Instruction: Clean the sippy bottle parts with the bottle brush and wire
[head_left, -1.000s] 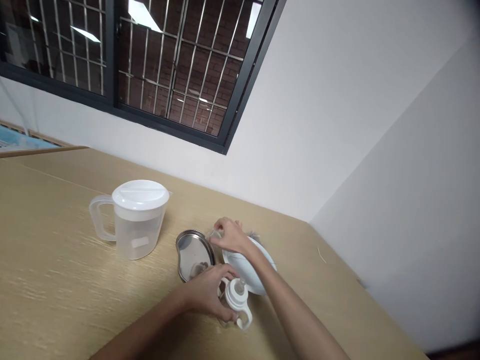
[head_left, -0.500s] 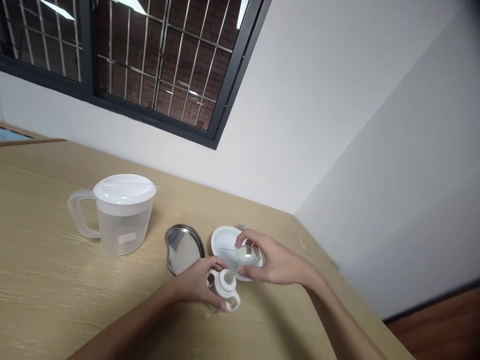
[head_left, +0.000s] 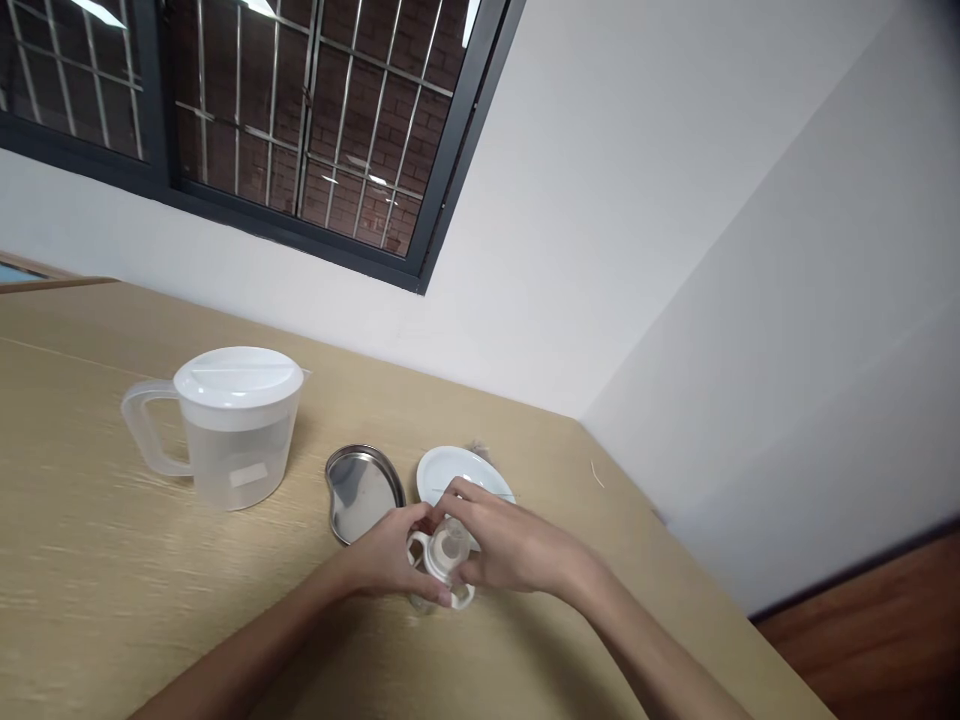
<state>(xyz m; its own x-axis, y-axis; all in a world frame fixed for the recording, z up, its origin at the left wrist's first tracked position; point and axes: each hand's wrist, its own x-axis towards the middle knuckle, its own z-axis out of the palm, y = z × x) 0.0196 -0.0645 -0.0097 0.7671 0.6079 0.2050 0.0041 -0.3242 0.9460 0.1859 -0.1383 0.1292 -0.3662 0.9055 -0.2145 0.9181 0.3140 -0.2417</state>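
My left hand (head_left: 388, 557) is closed around a baby bottle (head_left: 438, 560) with white side handles, which stands on the table in front of me. Fingers of my right hand (head_left: 502, 540) grip a clear bottle cap (head_left: 454, 538), now over the teat and white collar. Whether the cap is fully seated I cannot tell. Just behind the hands lies a white oval dish (head_left: 435, 468) with a thin clear rod (head_left: 495, 494) across it. To its left is a kidney-shaped steel tray (head_left: 364, 495), close to my left fingers.
A lidded translucent pitcher (head_left: 244, 440) holding liquid stands on the left of the wooden table (head_left: 150, 600). A wall with a barred window (head_left: 300, 120) rises behind the table. A thin pale strip (head_left: 597, 474) lies near the right edge.
My right hand has moved left and slightly down from over the white dish, bringing the clear cap onto the bottle's top. My left hand keeps hold of the bottle.
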